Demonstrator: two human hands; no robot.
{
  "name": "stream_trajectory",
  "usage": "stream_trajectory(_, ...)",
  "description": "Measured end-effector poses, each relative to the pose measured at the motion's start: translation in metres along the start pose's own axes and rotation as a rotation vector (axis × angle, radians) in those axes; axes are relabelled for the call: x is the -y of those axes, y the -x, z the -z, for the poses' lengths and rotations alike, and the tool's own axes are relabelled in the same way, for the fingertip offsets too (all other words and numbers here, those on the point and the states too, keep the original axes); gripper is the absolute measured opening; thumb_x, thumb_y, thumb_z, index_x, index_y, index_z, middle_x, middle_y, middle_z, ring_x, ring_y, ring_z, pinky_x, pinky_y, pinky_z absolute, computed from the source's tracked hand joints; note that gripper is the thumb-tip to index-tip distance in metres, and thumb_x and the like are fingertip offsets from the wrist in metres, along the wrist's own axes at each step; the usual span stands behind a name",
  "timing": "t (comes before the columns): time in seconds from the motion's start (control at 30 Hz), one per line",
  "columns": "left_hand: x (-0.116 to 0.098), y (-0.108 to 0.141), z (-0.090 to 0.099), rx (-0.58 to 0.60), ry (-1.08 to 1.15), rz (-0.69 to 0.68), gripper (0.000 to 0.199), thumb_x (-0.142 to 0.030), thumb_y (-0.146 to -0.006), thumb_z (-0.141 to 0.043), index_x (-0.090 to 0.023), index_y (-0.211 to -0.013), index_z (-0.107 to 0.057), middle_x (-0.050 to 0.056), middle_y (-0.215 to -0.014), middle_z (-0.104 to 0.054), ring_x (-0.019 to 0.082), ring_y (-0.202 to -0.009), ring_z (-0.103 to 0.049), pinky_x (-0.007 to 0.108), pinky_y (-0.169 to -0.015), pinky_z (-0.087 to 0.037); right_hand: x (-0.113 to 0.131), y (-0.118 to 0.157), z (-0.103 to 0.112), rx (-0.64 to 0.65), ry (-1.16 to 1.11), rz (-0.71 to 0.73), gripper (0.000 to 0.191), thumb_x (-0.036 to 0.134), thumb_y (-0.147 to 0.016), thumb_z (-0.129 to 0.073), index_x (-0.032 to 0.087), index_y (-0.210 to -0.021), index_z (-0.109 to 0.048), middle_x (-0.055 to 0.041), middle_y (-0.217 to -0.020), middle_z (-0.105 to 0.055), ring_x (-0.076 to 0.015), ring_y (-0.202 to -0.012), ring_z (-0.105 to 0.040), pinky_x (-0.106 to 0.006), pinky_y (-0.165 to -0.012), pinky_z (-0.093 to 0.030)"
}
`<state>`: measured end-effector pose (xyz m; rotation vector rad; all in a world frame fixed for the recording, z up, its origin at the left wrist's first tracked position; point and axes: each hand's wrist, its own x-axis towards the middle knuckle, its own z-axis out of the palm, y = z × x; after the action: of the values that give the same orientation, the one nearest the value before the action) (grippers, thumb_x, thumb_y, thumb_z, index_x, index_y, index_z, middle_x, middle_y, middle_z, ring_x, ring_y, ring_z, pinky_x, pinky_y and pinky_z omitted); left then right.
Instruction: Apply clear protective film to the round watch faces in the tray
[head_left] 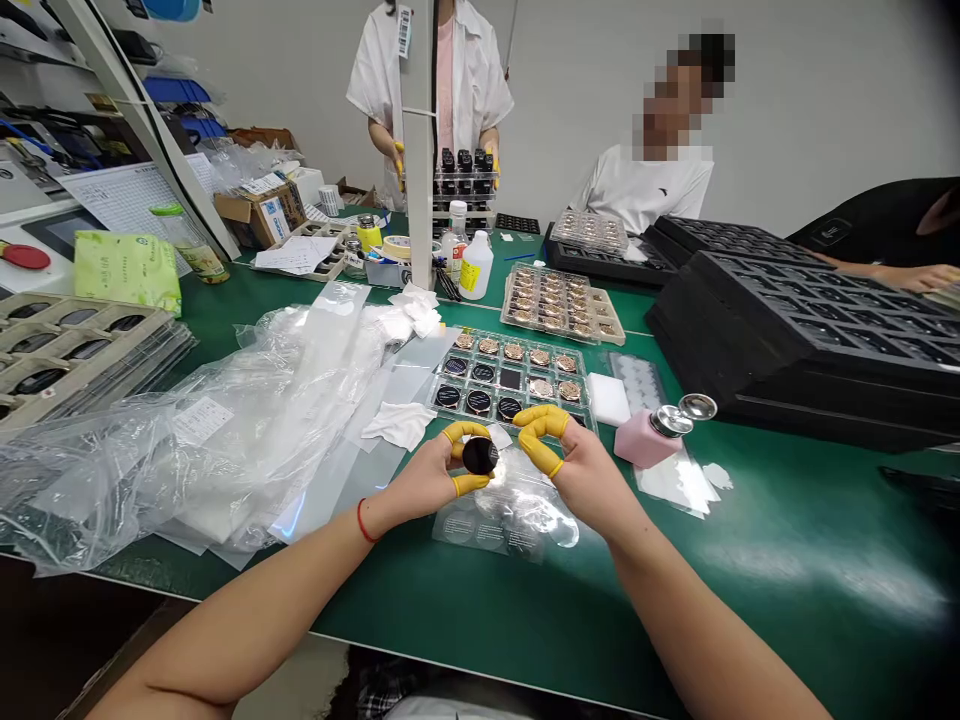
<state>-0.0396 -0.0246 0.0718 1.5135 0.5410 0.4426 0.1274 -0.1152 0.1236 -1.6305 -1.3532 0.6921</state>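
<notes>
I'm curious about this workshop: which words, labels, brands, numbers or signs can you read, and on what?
Nothing reads for certain.
Post label: a barcode; print too small.
Shirt logo: small dark mark, unreadable.
Bag label, carton label, bottle label: too blurred.
Green packet: print too faint.
Black disc in the left hand: pale print, too small.

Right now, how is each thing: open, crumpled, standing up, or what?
Left hand, fingers closed on black disc
Right hand, fingers apart
Pink bottle, upright, lid up
Clear tray, holding round parts
Plastic bags, crumpled
White cloth, crumpled
Yellow-labelled bottle, upright
</notes>
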Motion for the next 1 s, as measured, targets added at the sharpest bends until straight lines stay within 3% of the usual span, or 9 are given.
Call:
stream_trajectory(0.33, -0.001, 0.002, -0.004, 0.059, 0.019, -0.018, 0.046, -0.021, -0.073, -0.068, -0.023, -0.114, -0.048, 0.002, -0.096, -0.064, 0.017, -0.086, -0.063, 0.031, -0.080, -0.050, -0.014, -0.006, -0.019, 0.093, 0.007, -0.037, 0.007, 0.026, -0.079, -0.054, 0.021, -0.079, -0.058, -0.0044, -0.096, -0.063, -0.0208, -0.095, -0.056, -0.040, -0.087, -0.043)
stream_trajectory(1.0, 0.003, 0.002, -0.004, 0.065, 0.030, -0.028, 0.047, -0.022, -0.073, -0.071, -0.024, -0.114, -0.048, 0.001, -0.096, -0.065, 0.016, -0.087, -0.064, 0.030, -0.081, -0.050, -0.014, -0.002, -0.024, 0.029, 0.090, -0.006, 0.007, 0.018, -0.078, -0.051, 0.021, -0.079, -0.057, -0.0041, -0.095, -0.061, -0.0208, -0.094, -0.053, -0.040, -0.085, -0.041)
